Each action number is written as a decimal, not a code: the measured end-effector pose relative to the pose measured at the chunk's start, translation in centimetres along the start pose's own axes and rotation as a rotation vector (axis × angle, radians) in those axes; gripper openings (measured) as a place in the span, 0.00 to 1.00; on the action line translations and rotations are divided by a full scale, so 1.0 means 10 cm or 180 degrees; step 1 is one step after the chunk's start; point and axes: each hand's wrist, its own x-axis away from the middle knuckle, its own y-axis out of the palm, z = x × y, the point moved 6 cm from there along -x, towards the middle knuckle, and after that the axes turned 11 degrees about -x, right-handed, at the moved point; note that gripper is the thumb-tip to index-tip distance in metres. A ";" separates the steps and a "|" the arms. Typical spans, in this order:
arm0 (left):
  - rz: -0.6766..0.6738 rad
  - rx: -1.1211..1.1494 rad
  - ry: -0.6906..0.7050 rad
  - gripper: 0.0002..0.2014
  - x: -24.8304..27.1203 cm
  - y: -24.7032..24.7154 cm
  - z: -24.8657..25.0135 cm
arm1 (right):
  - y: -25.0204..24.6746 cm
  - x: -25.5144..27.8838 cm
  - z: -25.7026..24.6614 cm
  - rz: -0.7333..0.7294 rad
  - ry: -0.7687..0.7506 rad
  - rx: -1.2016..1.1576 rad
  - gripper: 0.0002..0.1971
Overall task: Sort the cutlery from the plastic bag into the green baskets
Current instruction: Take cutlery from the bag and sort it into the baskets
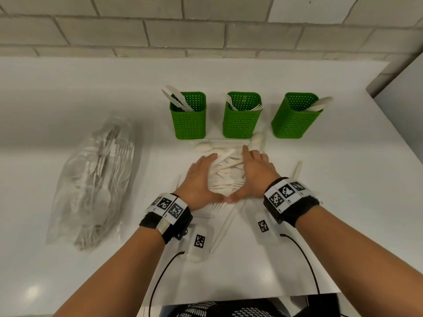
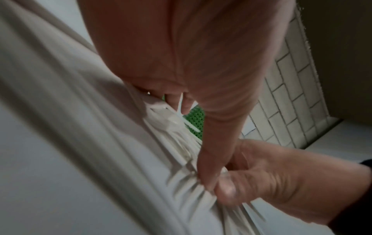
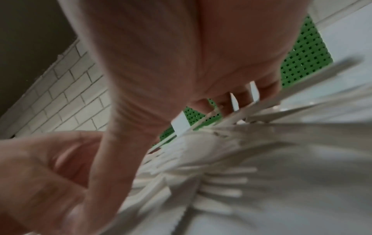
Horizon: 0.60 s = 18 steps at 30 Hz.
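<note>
both hands cup a loose pile of white cutlery point(image 1: 225, 172) on the counter point(image 1: 320, 202), the left hand point(image 1: 201, 179) and right hand point(image 1: 256, 172) pressing in from either side with fingers mostly straight and thumbs touching at the near edge, gripping no single piece. the pile sits just before the three green baskets point(image 1: 241, 120); the plastic bag point(image 1: 96, 179) lies well apart on the left, still full. squeezing a tangled heap could flick pieces off, like the strays already lying nearby, or lift mixed kinds into one basket.
</note>
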 end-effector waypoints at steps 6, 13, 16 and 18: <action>-0.0202 0.0586 0.0434 0.43 -0.06 0.08 0.12 | 0.08 -0.01 -0.23 -0.0148 -0.0293 0.0015 0.59; 0.0042 0.0917 0.0577 0.44 -0.10 0.04 0.18 | 0.09 -0.01 -0.32 -0.0309 -0.0200 0.0251 0.38; 0.0171 0.1017 0.0557 0.47 -0.07 -0.05 0.20 | 0.06 0.02 -0.34 -0.0127 -0.0250 0.0552 0.29; 0.0355 0.1006 0.0549 0.49 -0.02 -0.17 0.20 | 0.04 0.04 -0.32 -0.0018 -0.0328 0.0547 0.23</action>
